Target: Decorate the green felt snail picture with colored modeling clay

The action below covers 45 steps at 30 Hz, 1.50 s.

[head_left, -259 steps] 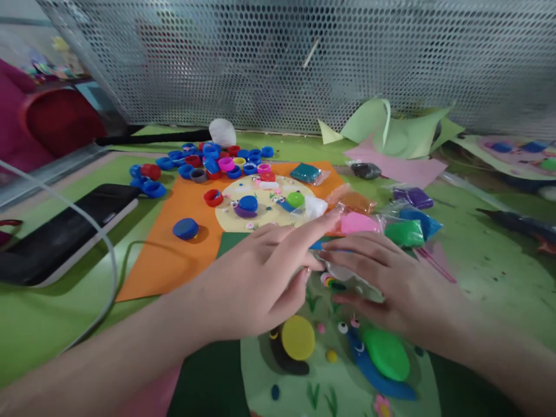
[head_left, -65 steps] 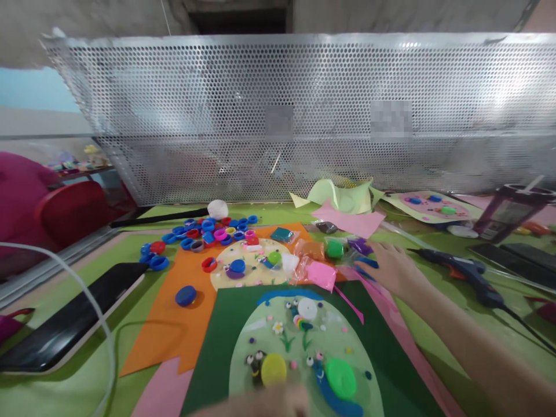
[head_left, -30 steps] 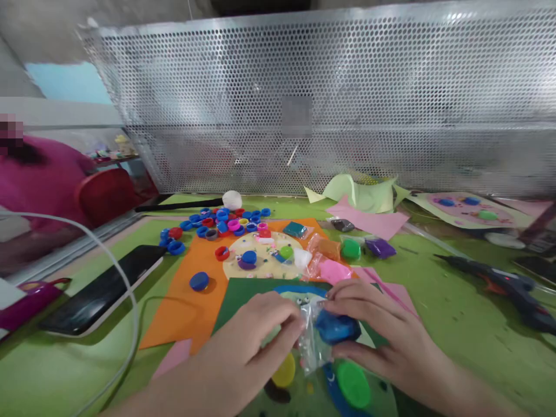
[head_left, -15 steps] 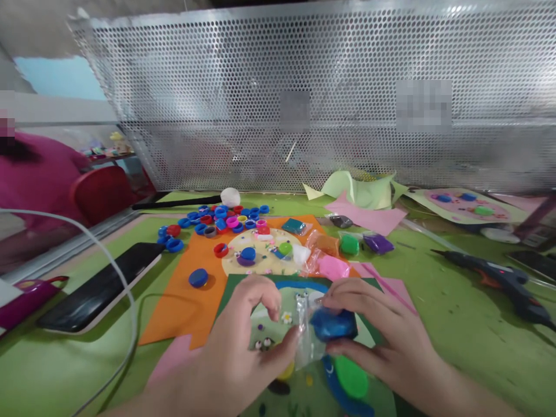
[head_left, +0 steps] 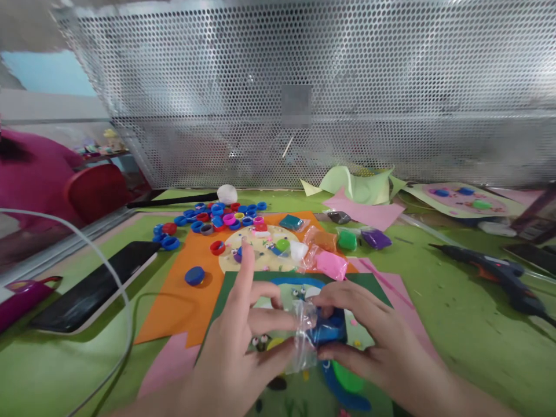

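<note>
Head: one left-hand finger point(head_left: 246, 266) now upright

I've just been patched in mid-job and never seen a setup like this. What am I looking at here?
There is no machine: these are a person's own bare hands, filmed by one camera worn on the head, looking forward and down. Every picture is that same view.

The right hand holds a clear packet of blue modelling clay; the left hand has its thumb and fingers at the wrapper's clear end. Below them is a dark green sheet with a snail picture, partly hidden.

Farther off lie an orange sheet, plastic bottle caps and other clay packets. A glue gun lies to the right, and a perforated metal panel stands behind.
</note>
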Each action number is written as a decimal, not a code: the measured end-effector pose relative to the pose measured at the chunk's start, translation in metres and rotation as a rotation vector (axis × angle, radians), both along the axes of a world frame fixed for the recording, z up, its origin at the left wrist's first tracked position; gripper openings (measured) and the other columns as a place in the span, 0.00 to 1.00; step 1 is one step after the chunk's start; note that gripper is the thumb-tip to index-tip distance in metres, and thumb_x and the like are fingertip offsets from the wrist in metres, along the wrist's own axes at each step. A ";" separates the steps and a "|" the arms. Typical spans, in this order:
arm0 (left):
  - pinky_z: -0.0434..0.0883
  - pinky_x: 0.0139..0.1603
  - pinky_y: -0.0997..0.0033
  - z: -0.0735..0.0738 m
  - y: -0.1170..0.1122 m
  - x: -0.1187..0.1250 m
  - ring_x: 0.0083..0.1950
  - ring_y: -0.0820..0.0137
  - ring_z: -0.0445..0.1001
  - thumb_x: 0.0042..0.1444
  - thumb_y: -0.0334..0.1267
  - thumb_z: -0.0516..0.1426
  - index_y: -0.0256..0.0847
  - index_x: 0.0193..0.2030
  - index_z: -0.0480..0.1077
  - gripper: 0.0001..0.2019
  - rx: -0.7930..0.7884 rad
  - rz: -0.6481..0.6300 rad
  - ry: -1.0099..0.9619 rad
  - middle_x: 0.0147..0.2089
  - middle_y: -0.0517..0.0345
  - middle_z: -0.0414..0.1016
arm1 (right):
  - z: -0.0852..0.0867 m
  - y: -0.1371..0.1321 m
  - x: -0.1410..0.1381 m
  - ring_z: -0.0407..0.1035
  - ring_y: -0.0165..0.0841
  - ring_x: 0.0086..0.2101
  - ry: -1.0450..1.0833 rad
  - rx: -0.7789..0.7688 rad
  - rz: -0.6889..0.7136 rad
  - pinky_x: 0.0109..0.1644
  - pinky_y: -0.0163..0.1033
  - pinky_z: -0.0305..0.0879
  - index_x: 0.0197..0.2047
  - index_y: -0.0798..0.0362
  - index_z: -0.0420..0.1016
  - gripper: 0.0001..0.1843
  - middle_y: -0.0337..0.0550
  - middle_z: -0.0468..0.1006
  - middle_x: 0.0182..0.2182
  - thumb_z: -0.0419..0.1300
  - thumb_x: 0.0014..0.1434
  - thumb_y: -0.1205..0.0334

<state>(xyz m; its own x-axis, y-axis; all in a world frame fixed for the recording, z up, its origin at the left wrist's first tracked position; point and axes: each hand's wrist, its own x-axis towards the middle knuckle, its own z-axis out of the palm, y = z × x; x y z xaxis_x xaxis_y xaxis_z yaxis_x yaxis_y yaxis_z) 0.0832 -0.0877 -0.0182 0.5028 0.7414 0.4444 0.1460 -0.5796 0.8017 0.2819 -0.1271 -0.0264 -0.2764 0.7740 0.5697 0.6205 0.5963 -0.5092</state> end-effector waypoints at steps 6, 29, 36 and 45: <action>0.78 0.30 0.70 -0.012 -0.001 0.002 0.46 0.59 0.74 0.52 0.32 0.61 0.56 0.66 0.24 0.50 -0.293 0.013 -0.160 0.35 0.59 0.78 | 0.003 -0.002 -0.003 0.69 0.25 0.42 0.020 -0.016 0.027 0.45 0.24 0.65 0.48 0.48 0.63 0.19 0.40 0.73 0.41 0.61 0.54 0.57; 0.67 0.42 0.75 0.012 0.019 -0.003 0.37 0.73 0.71 0.49 0.34 0.64 0.45 0.67 0.35 0.48 -0.707 -0.100 -0.245 0.26 0.67 0.73 | -0.001 -0.002 0.006 0.68 0.28 0.41 0.039 -0.157 0.127 0.45 0.31 0.66 0.50 0.48 0.62 0.21 0.40 0.71 0.41 0.62 0.54 0.59; 0.70 0.43 0.75 0.009 0.021 -0.008 0.45 0.70 0.73 0.55 0.39 0.60 0.50 0.66 0.45 0.37 -0.694 -0.066 -0.243 0.34 0.61 0.77 | 0.000 0.002 0.005 0.69 0.26 0.33 0.052 -0.054 0.008 0.36 0.27 0.68 0.45 0.50 0.65 0.19 0.38 0.73 0.35 0.65 0.50 0.63; 0.71 0.42 0.71 0.008 0.025 -0.004 0.38 0.68 0.76 0.47 0.35 0.65 0.46 0.64 0.52 0.38 -0.686 -0.025 -0.299 0.28 0.63 0.77 | -0.002 0.003 0.007 0.69 0.27 0.34 0.021 -0.051 0.023 0.36 0.28 0.69 0.46 0.50 0.64 0.18 0.40 0.74 0.37 0.62 0.53 0.62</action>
